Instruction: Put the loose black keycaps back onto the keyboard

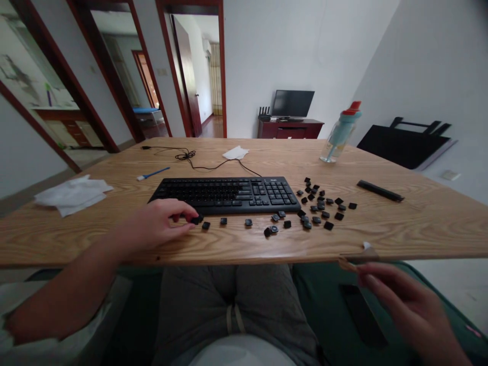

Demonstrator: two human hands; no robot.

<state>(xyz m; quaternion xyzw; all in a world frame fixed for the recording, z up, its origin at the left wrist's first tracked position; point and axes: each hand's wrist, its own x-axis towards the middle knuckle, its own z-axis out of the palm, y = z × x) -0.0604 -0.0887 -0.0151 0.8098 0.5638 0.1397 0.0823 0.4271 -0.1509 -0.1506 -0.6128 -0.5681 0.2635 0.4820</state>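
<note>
My left hand (170,218) is closed at the near left edge of a black keyboard (229,195). Its thumb and fingertips pinch a small black keycap (196,219) just above the tabletop. Another loose keycap (206,225) lies right beside those fingers, and a few more are strung out along the keyboard's front. Off the table's near edge at the right, my right hand (400,295) is closed on a thin, tan, stick-like thing (346,264), whose kind I cannot make out. A small white bit (366,245) lies on the table close to that hand.
Many loose keycaps (316,208) are scattered right of the keyboard. A long black bar (380,190) lies beyond them, and a water bottle (340,133) stands behind. A blue-handled brush (153,174), white tissues (72,194) and the coiled cable (185,154) lie leftward.
</note>
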